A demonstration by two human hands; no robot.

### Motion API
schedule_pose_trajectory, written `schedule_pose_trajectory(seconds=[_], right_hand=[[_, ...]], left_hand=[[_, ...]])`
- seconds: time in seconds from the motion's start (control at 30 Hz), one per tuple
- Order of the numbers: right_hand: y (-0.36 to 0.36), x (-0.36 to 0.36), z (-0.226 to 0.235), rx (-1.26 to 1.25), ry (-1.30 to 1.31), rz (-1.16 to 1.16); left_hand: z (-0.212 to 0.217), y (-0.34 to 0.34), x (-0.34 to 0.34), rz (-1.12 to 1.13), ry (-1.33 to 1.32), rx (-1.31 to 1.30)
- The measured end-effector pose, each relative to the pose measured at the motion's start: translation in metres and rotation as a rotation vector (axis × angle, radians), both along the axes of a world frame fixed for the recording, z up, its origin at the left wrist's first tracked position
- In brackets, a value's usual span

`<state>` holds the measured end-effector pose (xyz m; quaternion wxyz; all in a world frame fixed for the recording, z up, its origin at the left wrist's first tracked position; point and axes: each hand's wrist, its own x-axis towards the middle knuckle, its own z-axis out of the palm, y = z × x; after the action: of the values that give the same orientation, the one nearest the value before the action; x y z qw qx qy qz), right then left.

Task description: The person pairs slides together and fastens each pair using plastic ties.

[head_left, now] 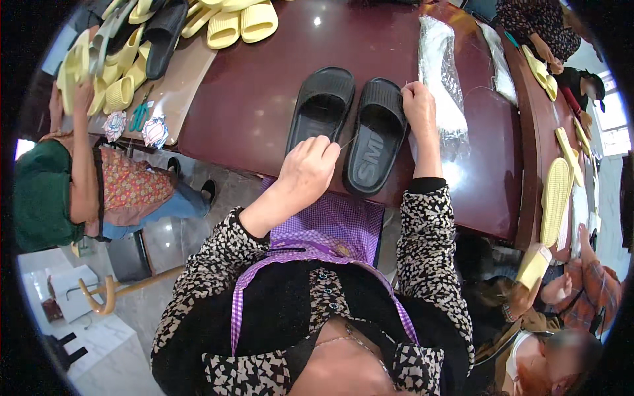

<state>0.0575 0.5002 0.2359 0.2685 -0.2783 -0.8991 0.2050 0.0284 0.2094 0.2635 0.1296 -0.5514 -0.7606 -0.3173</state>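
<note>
A pair of black slide slippers lies side by side on the dark red table, toes pointing away from me. My left hand (309,166) is closed in a pinch over the heel of the left slipper (322,105). From its fingertips a fine thread (350,141) stretches toward the right slipper (375,142). My right hand (421,109) is closed beside that slipper's strap, at its right edge. A short strand shows above its fingers, but what they pinch is too small to make out.
Clear plastic bags with white contents (441,72) lie right of the slippers. Yellow slippers (241,26) are piled at the far left, near teal scissors (140,115). A person (82,171) works at the left. Other people handle yellow slippers (556,198) along the right side.
</note>
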Motion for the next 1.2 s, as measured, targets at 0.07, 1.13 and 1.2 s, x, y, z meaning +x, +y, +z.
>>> schedule_pose_trajectory(seconds=[0.07,1.13,1.2], right_hand=[[-0.003,0.000,0.000,-0.002,0.006,-0.013],[-0.005,0.001,-0.005,-0.039,0.056,0.030],[-0.003,0.003,-0.006,-0.050,0.060,0.018]], left_hand=[[0.001,-0.003,0.002,0.017,0.012,-0.011],[0.039,-0.004,0.020,0.082,0.159,0.004],[0.034,-0.001,0.018,0.070,0.127,0.024]])
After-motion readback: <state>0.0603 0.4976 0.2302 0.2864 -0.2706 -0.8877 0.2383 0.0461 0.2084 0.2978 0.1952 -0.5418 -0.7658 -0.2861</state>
